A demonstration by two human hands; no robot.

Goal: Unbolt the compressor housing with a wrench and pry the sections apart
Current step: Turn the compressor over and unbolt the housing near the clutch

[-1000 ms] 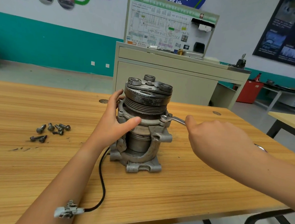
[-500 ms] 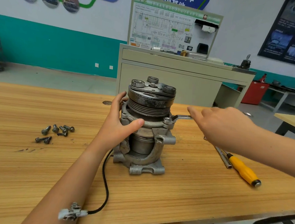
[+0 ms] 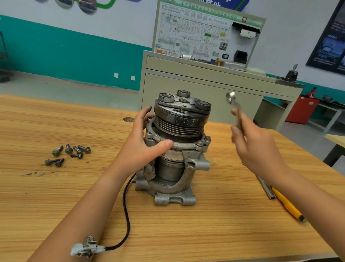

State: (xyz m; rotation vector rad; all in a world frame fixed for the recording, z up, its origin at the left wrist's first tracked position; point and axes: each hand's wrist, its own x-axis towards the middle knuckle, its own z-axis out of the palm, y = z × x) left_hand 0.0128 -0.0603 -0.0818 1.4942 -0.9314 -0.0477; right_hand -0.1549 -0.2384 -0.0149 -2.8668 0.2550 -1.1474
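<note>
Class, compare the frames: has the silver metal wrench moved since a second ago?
Yes. The silver metal wrench, gripped by the right hand, has lifted up off the flange bolt of the grey metal compressor, clear of it.

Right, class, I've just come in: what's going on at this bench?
A person is stripping down a compressor that stands upright on a wooden table. The left hand grips its upper housing to steady it. The right hand holds a wrench up in the air, clear of the unit. Several loose bolts lie on the table to the left, at least one flange bolt is still fitted, and a yellow-handled screwdriver lies to the right.
</note>
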